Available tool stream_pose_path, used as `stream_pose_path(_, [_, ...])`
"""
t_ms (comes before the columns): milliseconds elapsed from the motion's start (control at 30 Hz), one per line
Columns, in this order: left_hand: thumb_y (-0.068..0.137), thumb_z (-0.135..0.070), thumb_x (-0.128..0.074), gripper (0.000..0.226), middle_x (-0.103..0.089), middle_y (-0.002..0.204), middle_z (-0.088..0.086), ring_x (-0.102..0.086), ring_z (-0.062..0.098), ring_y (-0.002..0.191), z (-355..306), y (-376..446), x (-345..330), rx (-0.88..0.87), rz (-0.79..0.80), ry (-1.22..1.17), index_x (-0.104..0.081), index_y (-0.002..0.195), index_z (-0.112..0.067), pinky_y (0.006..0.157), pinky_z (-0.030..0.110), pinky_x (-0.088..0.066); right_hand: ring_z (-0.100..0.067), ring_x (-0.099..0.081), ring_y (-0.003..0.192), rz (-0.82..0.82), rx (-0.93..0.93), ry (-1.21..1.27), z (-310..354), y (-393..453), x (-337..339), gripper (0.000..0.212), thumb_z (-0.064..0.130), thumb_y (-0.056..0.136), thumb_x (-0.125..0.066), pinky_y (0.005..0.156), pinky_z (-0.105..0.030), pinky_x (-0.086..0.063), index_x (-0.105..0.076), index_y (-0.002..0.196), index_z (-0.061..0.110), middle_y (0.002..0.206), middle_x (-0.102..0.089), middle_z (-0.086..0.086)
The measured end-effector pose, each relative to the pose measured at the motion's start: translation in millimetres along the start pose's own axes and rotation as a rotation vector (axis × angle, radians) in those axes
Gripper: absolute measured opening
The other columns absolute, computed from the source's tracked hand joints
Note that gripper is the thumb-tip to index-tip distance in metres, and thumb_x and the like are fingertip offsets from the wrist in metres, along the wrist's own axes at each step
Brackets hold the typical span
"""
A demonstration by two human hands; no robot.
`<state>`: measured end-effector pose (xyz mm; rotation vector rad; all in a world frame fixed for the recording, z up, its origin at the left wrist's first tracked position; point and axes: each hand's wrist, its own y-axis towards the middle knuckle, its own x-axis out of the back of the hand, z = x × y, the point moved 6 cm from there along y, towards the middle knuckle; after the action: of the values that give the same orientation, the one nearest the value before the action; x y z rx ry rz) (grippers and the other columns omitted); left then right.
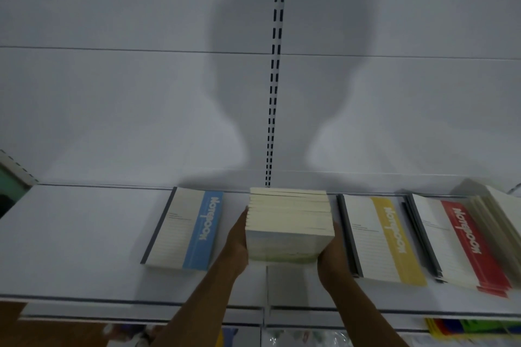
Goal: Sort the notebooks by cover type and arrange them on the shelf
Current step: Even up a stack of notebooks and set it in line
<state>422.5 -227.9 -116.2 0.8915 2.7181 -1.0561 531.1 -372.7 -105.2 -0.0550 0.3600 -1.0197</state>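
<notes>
Both hands clamp the notebook stack between them

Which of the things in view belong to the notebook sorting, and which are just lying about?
Part of the job:
- stack of notebooks, held between left hand and right hand
- blue notebook
- yellow notebooks
- red notebooks
- shelf

Lying about:
- colourful items on the lower shelf

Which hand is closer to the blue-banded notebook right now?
Left. The left hand grips the stack of notebooks on the side beside the blue-banded notebook; the right hand holds the stack's far side, toward the yellow-banded notebook.
</notes>
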Motion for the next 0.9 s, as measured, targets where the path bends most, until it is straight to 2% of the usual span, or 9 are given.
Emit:
stream_pose_path(67, [0.097, -0.026, -0.048, 0.049, -0.063, 0.046, 0.003, -0.060, 0.015, 0.040, 0, 2, 1, 0.017, 0.003, -0.016, -0.066, 0.055, -0.011, 0.046, 0.023, -0.048, -0.007, -0.069, 0.083, 0.065, 0.080, 0.030, 17, -14, -8, 0.042, 0.061, 0.070, -0.050, 0.065, -0.017, -0.054, -0.074, 0.087, 0.032, 0.084, -0.074, 0.009])
stream_pose_path(133, [0.097, -0.029, -0.052, 0.047, -0.066, 0.052, 0.005, -0.061, 0.023, 0.054, 0, 4, 2, 0.033, 0.004, -0.042, -0.069, 0.056, -0.012, 0.057, 0.029, -0.047, -0.010, -0.064, 0.105, 0.042, 0.113, 0.030, 16, -23, -4, 0.043, 0.061, 0.078, -0.049, 0.076, -0.015, -0.054, -0.069, 0.105, 0.034, 0.105, -0.072, 0.005])
stream_pose_path(200, [0.096, -0.033, -0.053, 0.040, -0.068, 0.058, 0.005, -0.060, 0.025, 0.063, -1, 5, 5, 0.022, -0.022, -0.045, -0.069, 0.065, -0.012, 0.064, 0.031, -0.047, -0.030, -0.046, 0.129, 0.006, 0.113, 0.020, 1, -28, 6, 0.046, 0.043, 0.096, -0.038, 0.089, -0.016, -0.051, -0.048, 0.133, 0.019, 0.136, -0.053, -0.012])
stream_pose_path(300, [0.094, -0.035, -0.055, 0.040, -0.069, 0.061, 0.006, -0.061, 0.026, 0.066, 2, 9, 7, 0.018, -0.013, -0.052, -0.070, 0.063, -0.014, 0.070, 0.034, -0.048, -0.037, -0.040, 0.130, -0.020, 0.023, 0.067, -1, -27, 11, 0.089, 0.062, 0.089, -0.047, 0.084, 0.002, -0.037, -0.017, 0.149, 0.003, 0.151, -0.030, -0.019])
stream_pose_path(433, [0.092, -0.035, -0.057, 0.041, -0.069, 0.064, 0.007, -0.060, 0.026, 0.067, 3, 15, 6, 0.017, 0.001, -0.046, -0.071, 0.059, -0.016, 0.077, 0.036, -0.047, -0.021, -0.055, 0.104, 0.002, 0.088, -0.041, 5, -23, -5, 0.119, 0.090, 0.063, -0.045, 0.081, -0.027, -0.048, -0.031, 0.141, 0.000, 0.129, -0.051, -0.022])
stream_pose_path(567, [0.092, -0.036, -0.057, 0.042, -0.070, 0.069, 0.009, -0.062, 0.026, 0.067, 4, 20, 5, 0.048, 0.028, -0.056, -0.075, 0.059, -0.017, 0.079, 0.037, -0.048, -0.021, -0.054, 0.098, -0.142, 0.065, 0.065, -9, -16, -3, 0.050, 0.060, 0.094, -0.024, 0.075, -0.031, -0.046, -0.051, 0.111, 0.022, 0.097, -0.057, 0.001])
stream_pose_path(667, [0.093, -0.035, -0.057, 0.039, -0.070, 0.071, 0.009, -0.063, 0.023, 0.062, 1, 21, 0, 0.024, 0.057, -0.048, -0.074, 0.063, -0.016, 0.071, 0.033, -0.050, -0.015, -0.056, 0.103, -0.111, 0.049, 0.068, 4, -13, -16, 0.090, 0.092, 0.056, -0.044, 0.074, -0.025, -0.045, -0.046, 0.122, 0.030, 0.106, -0.059, 0.007])
stream_pose_path(767, [0.097, -0.042, -0.046, 0.043, -0.071, 0.073, 0.008, -0.064, 0.023, 0.066, -4, 17, -3, -0.086, 0.073, -0.049, -0.070, 0.070, -0.018, 0.073, 0.034, -0.049, -0.016, -0.057, 0.103, -0.125, 0.104, 0.073, 8, -12, -20, 0.093, 0.093, 0.048, -0.049, 0.071, -0.023, -0.048, -0.048, 0.117, 0.032, 0.107, -0.060, 0.005])
stream_pose_path(900, [0.092, -0.060, -0.031, 0.055, -0.071, 0.108, 0.008, -0.063, 0.028, 0.106, -14, 1, 5, -0.377, 0.246, -0.063, -0.069, 0.104, -0.021, 0.091, 0.042, -0.048, -0.008, -0.060, 0.087, -0.171, 0.215, 0.081, 16, -10, -20, 0.097, 0.097, 0.035, -0.053, 0.071, -0.025, -0.048, -0.052, 0.105, 0.030, 0.100, -0.059, -0.001])
